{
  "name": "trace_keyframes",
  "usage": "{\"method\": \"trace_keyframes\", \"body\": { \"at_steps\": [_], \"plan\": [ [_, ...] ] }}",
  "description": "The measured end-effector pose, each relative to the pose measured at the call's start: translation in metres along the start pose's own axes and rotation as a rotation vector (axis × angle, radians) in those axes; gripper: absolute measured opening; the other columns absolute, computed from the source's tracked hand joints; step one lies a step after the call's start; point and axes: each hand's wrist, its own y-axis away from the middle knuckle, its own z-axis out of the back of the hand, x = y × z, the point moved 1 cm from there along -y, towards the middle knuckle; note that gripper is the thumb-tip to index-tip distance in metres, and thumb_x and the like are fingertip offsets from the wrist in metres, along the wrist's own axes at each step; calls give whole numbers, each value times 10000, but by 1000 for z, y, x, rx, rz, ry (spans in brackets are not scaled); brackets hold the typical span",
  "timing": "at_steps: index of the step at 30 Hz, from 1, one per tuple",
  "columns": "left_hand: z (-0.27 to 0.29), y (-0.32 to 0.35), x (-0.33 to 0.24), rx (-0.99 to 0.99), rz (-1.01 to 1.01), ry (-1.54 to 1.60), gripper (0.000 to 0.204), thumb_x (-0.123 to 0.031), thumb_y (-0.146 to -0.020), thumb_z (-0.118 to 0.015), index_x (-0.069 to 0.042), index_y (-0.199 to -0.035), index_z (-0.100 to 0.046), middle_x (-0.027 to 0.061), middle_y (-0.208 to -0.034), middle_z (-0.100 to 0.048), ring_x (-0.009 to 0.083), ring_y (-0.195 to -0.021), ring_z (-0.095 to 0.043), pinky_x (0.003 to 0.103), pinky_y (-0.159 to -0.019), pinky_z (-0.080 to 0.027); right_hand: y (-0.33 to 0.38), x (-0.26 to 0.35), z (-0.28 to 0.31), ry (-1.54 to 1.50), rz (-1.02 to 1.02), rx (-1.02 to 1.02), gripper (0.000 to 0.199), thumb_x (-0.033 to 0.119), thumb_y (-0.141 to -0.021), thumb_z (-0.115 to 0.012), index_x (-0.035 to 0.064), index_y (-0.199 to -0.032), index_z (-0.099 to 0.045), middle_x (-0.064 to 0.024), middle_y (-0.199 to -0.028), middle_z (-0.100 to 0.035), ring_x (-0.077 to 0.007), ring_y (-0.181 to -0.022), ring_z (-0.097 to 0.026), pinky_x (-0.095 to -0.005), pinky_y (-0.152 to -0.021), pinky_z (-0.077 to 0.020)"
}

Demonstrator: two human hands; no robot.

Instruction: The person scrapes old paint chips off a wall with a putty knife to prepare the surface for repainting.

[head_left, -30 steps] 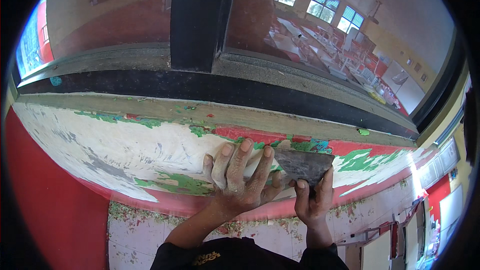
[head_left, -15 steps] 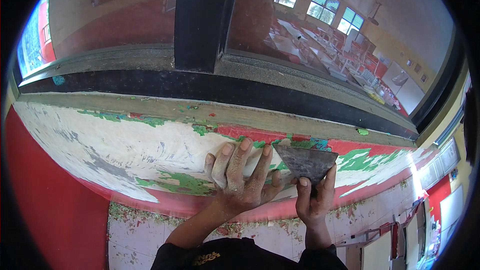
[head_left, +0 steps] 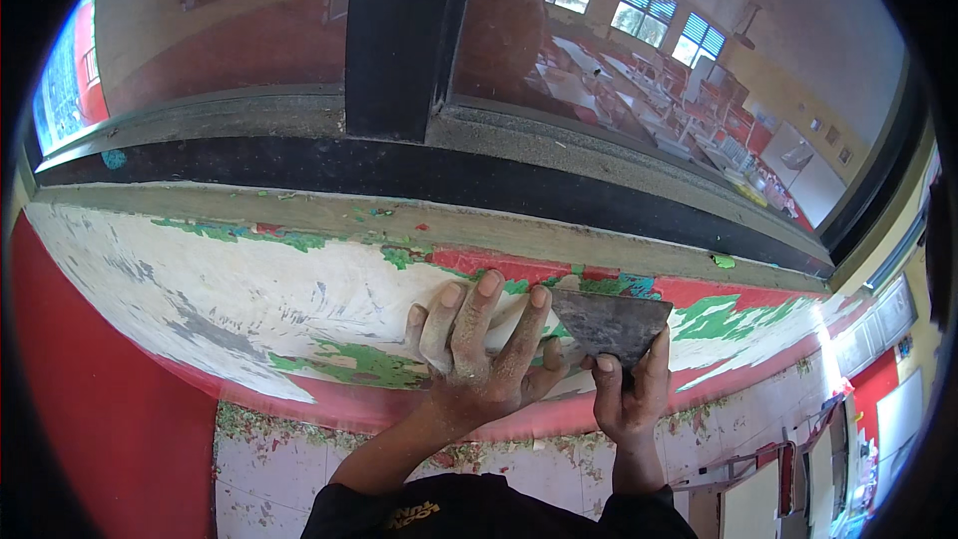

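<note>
My right hand (head_left: pixel 631 394) grips a metal scraper (head_left: pixel 611 324) with a wide dark blade, its edge pressed against the wall's red and green paint just below the window ledge. My left hand (head_left: pixel 481 354) lies flat on the wall beside the blade, fingers spread and dusty with paint. The wall band (head_left: pixel 249 309) under the ledge is mostly scraped to white, with green and red patches left.
A dark window frame (head_left: pixel 399 40) and glass stand above the concrete ledge (head_left: pixel 299 215). Paint flakes litter the tiled floor (head_left: pixel 259 459) below. A red wall section (head_left: pixel 90 389) is at the left. Furniture stands at the lower right.
The scraper blade has shifted slightly up and right along the paint. My left hand stays flat on the wall.
</note>
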Motion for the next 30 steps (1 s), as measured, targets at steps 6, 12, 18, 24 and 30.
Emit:
{"method": "trace_keyframes", "body": {
  "at_steps": [6,12,18,24,30],
  "plan": [
    [-1,3,1,-6,-3,4,434,-437,-792,-529,-167,-1123,-606,147,-1309,-383,331,-1267,-236,502,-1034,-122,4,-2,-3,-39,18,0,634,-85,-801,-549,-43,-1342,-223,-171,-736,-632,-253,-636,-651,-316,-546,-504],
    [0,1,2,-2,-14,4,430,-439,-799,-524,-161,-1116,-606,145,-1298,-394,335,-1265,-240,505,-1033,-124,4,0,-3,-67,-11,25,647,-89,-801,-543,-37,-1350,-204,-173,-740,-629,-260,-636,-651,-319,-543,-504],
    [0,3,3,7,-29,-1,430,-441,-796,-530,-160,-1114,-602,144,-1292,-391,336,-1267,-237,510,-1034,-115,3,0,-2,-62,14,32,640,-88,-807,-534,-45,-1348,-195,-183,-745,-621,-259,-644,-648,-317,-540,-501],
    [-3,9,6,-61,-30,44,421,-392,-792,-535,-100,-1088,-595,157,-1275,-399,349,-1234,-287,519,-1017,-162,4,3,-4,-100,-58,-49,627,-77,-819,-527,-57,-1345,-187,-186,-747,-617,-262,-640,-642,-322,-538,-500],
    [-2,4,4,-43,-31,10,420,-388,-794,-525,-84,-1073,-601,161,-1262,-406,351,-1223,-298,519,-1012,-172,2,0,-3,-13,-16,-6,628,-77,-818,-529,-61,-1343,-184,-190,-739,-615,-267,-623,-642,-329,-520,-499]
  ]
}}
